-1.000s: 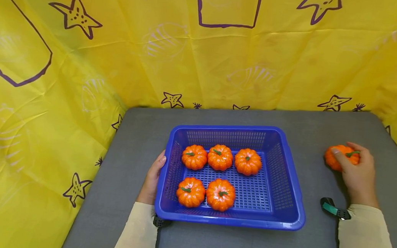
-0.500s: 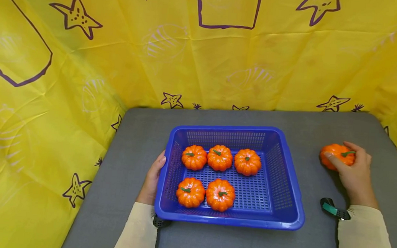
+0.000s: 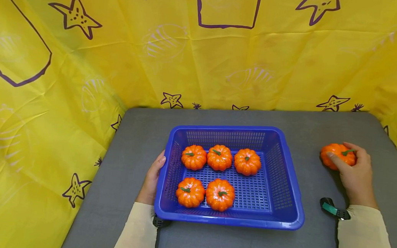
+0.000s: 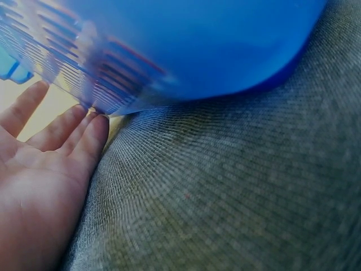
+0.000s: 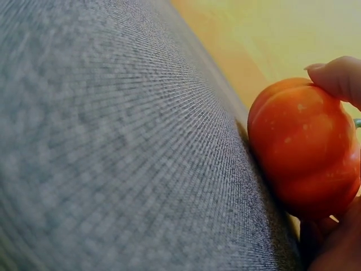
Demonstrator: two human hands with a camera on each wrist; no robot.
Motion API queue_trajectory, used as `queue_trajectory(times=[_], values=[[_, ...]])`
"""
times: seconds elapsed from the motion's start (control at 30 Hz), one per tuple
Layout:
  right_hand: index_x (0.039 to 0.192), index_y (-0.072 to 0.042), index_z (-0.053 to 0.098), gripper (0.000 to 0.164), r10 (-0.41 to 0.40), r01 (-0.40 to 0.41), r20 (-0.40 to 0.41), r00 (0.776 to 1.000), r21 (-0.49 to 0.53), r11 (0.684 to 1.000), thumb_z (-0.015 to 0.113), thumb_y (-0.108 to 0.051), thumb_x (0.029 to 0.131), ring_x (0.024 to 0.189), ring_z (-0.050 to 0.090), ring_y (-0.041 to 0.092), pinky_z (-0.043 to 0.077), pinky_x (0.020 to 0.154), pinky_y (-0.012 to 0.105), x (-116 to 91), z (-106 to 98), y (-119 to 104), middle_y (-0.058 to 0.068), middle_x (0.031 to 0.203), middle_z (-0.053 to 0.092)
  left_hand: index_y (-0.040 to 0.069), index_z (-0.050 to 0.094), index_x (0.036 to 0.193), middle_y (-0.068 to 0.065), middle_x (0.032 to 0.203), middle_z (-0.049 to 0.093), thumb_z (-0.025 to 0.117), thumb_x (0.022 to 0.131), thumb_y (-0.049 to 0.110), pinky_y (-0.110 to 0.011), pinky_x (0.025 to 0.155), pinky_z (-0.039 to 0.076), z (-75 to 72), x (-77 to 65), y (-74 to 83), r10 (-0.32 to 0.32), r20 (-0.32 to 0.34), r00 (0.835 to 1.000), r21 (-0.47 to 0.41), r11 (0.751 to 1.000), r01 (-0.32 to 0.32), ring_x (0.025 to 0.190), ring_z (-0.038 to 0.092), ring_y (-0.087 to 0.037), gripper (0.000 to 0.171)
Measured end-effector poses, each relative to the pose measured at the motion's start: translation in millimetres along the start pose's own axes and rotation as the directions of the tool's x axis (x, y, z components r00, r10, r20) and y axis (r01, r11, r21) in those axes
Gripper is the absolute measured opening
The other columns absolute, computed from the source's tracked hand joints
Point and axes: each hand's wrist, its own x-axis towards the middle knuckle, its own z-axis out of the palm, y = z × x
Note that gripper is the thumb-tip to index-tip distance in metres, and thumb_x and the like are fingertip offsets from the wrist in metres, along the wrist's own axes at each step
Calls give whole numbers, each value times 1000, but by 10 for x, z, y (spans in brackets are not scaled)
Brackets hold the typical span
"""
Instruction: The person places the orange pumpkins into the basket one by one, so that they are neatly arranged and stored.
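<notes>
A blue plastic basket (image 3: 228, 221) with slotted walls holds several small orange pumpkins, among them one pumpkin (image 3: 220, 195) at the near side. Against the basket's left side rests my left hand (image 3: 152, 180); in the left wrist view its fingers (image 4: 87, 135) look fairly straight and touch the slotted wall. To the right of the basket, my right hand (image 3: 359, 175) grips another pumpkin (image 3: 335, 156) with a green stem. The right wrist view shows this pumpkin (image 5: 304, 147) between thumb and fingers, close to or on the table; whether it touches the surface is hard to tell.
A grey table (image 3: 242, 244) lies under everything. Yellow cloth (image 3: 209, 67) with starfish and fish drawings hangs behind and at both sides. A dark strap piece with a green patch (image 3: 329, 207) sits at the right wrist.
Over the last second my right hand and the pumpkin it grips have shifted slightly to the left, then stayed nearly still. My left hand and the basket have hardly moved.
</notes>
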Motion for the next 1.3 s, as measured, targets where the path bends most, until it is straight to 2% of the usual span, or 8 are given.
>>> queue_trajectory(times=[0.3, 0.6, 0.73, 0.97, 1.3], values=[[153, -18, 60, 58, 43, -42, -51, 998, 39, 998, 79, -23, 98, 108, 40, -1, 35, 92, 15, 16, 10, -13, -18, 120, 42, 19, 31, 172, -16, 164, 46, 38, 114, 37, -47, 111, 49, 10, 5, 2, 4, 8, 1000, -17, 1000, -4, 136, 57, -31, 61], [148, -22, 65, 55, 90, -72, -94, 991, 181, 981, 79, -11, 96, 110, 47, 2, 39, 87, 8, 17, 18, -45, -17, 125, 50, 16, 30, 172, -16, 160, 49, 38, 115, 37, -45, 110, 50, 12, 12, -6, 28, 18, 999, -22, 999, -28, 133, 57, -29, 62], [147, -22, 65, 55, 99, -76, -95, 991, 217, 973, 79, -9, 96, 109, 49, 2, 40, 86, 7, 16, 25, -56, -16, 126, 52, 13, 33, 170, -12, 153, 55, 38, 116, 41, -42, 106, 52, -4, 18, -29, 41, 16, 999, -33, 999, -41, 129, 59, -28, 61], [147, -22, 64, 55, 107, -83, -90, 990, 241, 967, 78, -8, 96, 109, 51, 3, 41, 86, 7, 11, 30, -78, -16, 126, 54, 9, 43, 161, -9, 140, 64, 35, 117, 44, -40, 98, 56, -16, 48, -55, 75, 29, 997, -57, 996, -73, 119, 63, -26, 57], [148, -22, 64, 55, 94, -68, -98, 991, 239, 969, 79, -9, 97, 108, 52, 3, 42, 85, 8, -16, 41, -126, -15, 125, 57, 8, 40, 165, -9, 145, 61, 37, 117, 41, -39, 102, 54, -37, 57, -71, 81, 39, 996, -78, 994, -78, 123, 60, -25, 58]])
